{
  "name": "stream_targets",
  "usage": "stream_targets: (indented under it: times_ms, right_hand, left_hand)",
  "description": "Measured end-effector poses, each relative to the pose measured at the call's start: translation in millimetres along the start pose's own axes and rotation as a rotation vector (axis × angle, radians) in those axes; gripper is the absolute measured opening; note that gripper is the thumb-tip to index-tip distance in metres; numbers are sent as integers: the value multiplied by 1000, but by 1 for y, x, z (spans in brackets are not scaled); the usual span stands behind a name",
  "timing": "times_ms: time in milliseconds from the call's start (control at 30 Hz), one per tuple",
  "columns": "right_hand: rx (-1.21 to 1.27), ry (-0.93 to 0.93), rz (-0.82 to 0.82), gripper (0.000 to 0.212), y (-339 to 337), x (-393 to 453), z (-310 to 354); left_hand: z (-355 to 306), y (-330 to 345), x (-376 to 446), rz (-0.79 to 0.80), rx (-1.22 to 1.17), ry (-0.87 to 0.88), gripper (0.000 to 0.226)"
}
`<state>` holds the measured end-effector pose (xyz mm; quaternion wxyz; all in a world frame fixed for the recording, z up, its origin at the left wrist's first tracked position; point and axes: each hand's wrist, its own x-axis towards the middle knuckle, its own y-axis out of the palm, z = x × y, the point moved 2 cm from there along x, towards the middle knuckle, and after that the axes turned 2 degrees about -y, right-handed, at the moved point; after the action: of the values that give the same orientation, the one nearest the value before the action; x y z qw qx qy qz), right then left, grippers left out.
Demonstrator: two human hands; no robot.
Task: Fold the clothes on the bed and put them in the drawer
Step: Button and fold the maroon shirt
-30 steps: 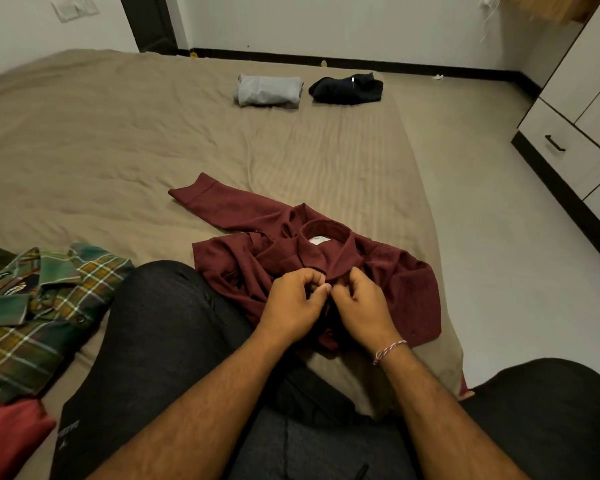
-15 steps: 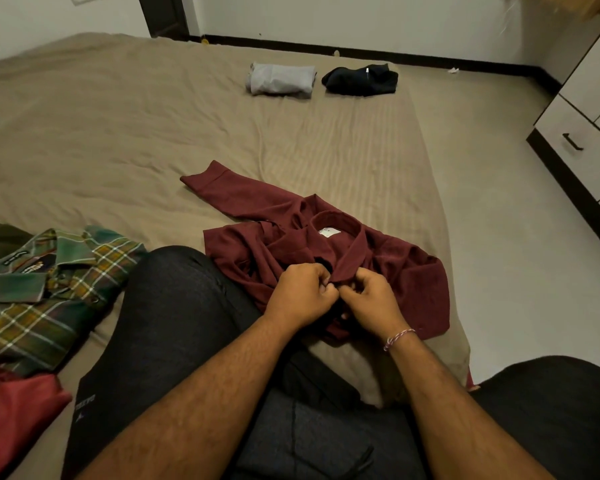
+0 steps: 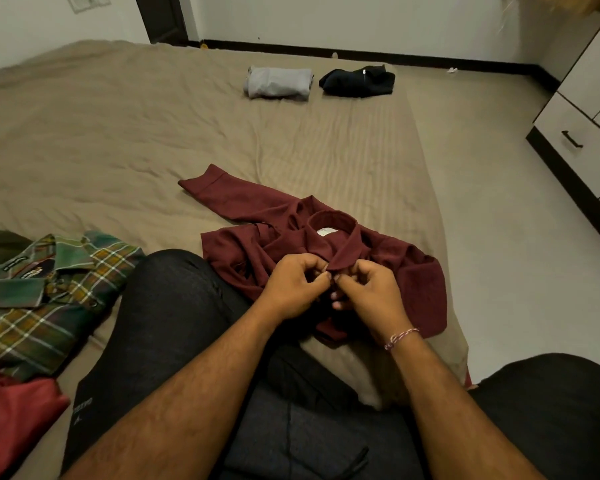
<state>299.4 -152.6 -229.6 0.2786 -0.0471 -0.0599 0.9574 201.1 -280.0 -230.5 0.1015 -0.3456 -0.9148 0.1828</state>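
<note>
A maroon shirt [image 3: 409, 271] lies crumpled on the beige bed [image 3: 118, 133] in front of me, collar up, one sleeve stretched out to the left. My left hand [image 3: 291, 285] and my right hand [image 3: 371, 292] meet just below the collar, both pinching the shirt's front placket. A folded grey garment [image 3: 278, 83] and a folded black garment [image 3: 357, 81] sit side by side at the bed's far end. A green plaid shirt [image 3: 49, 292] and a red garment [image 3: 11, 420] lie at my left. The drawer [image 3: 575, 143] with a dark handle is at the right.
My legs in dark trousers [image 3: 160, 323] rest on the bed's near edge. The light floor [image 3: 499, 220] runs along the bed's right side to the white cabinet. A dark doorway [image 3: 163, 19] stands at the far wall.
Both hands stay at the shirt's collar front, fingers working slightly. The view has shifted a little; the shirt lies as before.
</note>
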Motion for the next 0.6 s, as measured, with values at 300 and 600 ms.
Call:
stream_targets:
  times_ms: [300, 600]
  right_hand:
    - [318, 25, 96, 10, -4, -2, -5]
    - [-120, -329, -29, 23, 1, 1, 9]
  left_hand:
    - [-6, 3, -2, 46, -476, -219, 9]
    - [-13, 0, -11, -88, -509, -162, 13]
